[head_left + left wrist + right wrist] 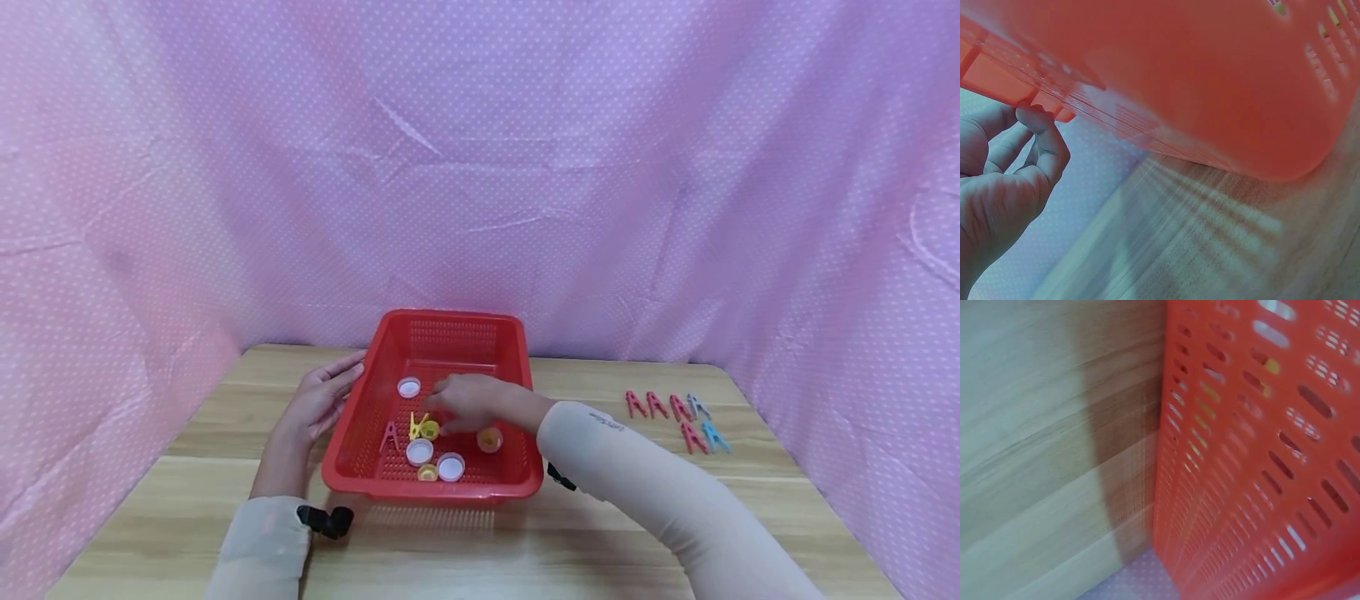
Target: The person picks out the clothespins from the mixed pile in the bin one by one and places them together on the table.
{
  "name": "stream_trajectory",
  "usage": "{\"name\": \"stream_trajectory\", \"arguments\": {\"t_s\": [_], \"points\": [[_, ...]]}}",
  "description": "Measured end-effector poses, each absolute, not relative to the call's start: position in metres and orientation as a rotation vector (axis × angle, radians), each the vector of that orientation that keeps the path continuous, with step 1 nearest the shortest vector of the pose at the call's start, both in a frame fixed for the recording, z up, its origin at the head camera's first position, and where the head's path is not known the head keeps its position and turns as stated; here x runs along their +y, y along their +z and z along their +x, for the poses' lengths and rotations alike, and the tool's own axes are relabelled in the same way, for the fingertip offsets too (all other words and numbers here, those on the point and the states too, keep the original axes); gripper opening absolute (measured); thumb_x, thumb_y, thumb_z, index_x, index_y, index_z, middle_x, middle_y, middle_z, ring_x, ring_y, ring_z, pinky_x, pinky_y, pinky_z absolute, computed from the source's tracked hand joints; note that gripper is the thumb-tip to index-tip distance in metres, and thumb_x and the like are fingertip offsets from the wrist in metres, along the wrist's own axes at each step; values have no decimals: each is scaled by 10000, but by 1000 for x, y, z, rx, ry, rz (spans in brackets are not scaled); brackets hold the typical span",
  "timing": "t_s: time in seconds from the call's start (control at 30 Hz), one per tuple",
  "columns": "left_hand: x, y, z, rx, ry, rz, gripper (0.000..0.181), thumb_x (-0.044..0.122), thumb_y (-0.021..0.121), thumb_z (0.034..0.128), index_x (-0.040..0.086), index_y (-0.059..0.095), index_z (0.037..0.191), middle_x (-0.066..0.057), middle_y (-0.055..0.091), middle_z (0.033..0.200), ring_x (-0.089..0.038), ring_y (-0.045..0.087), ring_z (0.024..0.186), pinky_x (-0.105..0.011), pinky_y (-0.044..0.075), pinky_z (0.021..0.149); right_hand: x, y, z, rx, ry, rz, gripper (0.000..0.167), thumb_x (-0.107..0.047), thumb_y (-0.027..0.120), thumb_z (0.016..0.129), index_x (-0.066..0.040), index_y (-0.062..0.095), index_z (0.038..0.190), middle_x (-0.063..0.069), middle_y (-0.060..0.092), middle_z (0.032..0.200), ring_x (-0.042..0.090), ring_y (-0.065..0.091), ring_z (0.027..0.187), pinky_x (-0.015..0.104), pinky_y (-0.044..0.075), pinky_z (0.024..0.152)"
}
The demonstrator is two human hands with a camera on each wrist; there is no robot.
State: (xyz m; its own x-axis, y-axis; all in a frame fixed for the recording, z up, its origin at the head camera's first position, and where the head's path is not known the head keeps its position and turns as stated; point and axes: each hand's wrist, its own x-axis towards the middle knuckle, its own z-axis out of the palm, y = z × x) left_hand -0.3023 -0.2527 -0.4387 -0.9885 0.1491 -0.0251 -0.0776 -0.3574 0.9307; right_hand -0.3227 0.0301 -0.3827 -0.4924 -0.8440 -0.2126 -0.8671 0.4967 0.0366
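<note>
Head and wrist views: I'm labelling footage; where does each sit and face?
Head: on head, facing forward and down at basket; left hand, right hand, sleeves show.
Left wrist: on that wrist, facing basket's outside; left hand shows.
Right wrist: on that wrist, facing basket's outside; no hand shows.
Both wrist views share basket and table.

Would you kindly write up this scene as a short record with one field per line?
container: red basket
left hand: grips the basket's rim
right hand: inside the basket; whether it holds anything is unclear
contents: pink clip, yellow clip, white caps, yellow caps
right: four red clips, two bluish clips on wooden table
</note>
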Motion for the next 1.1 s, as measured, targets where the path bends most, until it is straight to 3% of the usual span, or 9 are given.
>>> {"name": "stream_trajectory", "arguments": {"t_s": [0.37, 0.67, 0.9, 1.1], "points": [[-251, -438, -302, 1683, 2490, 114, 523, 162, 627, 1036, 44, 472, 1521, -41, 741, 1197, -174, 736, 1020, -364, 608, 872, 24, -392, -324, 2470, 220, -1465, 539, -358, 654, 1008, -359, 494, 1523, -66, 499, 1538, 213, 452, 1418, 467, 410, 1176], [-249, -437, -302, 1678, 2486, 109, 527, 159, 632, 1033, 38, 469, 1520, -39, 745, 1170, -176, 738, 1005, -360, 618, 855, 28, -397, -322, 2487, 267, -1399, 519, -391, 636, 1018, -361, 499, 1518, -48, 526, 1514, 254, 420, 1450, 559, 367, 1186], [-249, -438, -303, 1661, 2496, 124, 517, 141, 627, 1034, 30, 474, 1514, -40, 745, 1165, -170, 735, 1008, -354, 618, 858, 30, -400, -320, 2493, 268, -1449, 502, -391, 664, 1001, -331, 544, 1485, -88, 520, 1517, 212, 465, 1367, 509, 420, 1157], [-251, -438, -303, 1668, 2508, 108, 483, 136, 629, 1033, 50, 514, 1494, -24, 747, 1160, -159, 730, 1016, -340, 615, 865, 36, -397, -317, 2499, 280, -1383, 451, -410, 673, 993, -314, 605, 1428, -114, 649, 1343, 156, 542, 1231, 459, 464, 1112]]}}
